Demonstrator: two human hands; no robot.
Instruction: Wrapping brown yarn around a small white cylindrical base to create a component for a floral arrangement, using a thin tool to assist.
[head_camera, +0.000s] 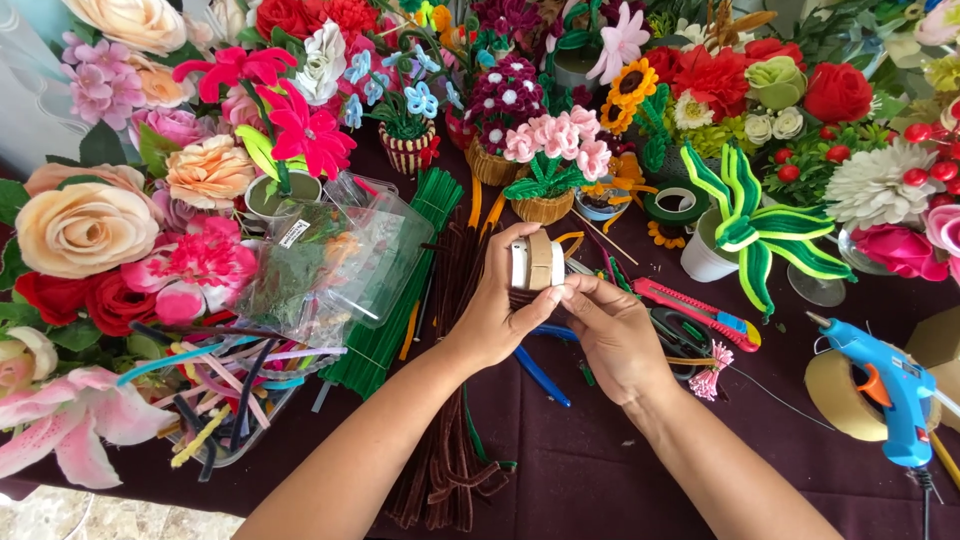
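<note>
My left hand (492, 318) grips the tape roll (537, 262) by its rim while my right hand (612, 335) pinches its edge; it looks light and stiff to me.

Bare dark tablecloth (600, 470) near front edge, between forearms and right of them: open passage. Ahead, wall of flower pots (545, 205) blocks reach. Left side crowded: clear plastic box (340, 255), bundles of green stems (400, 290), brown pipe cleaners (450, 440). Right: blue glue gun (885, 385) on tape roll (835, 400); red utility knife (695, 312) near right hand (615, 335).
</note>
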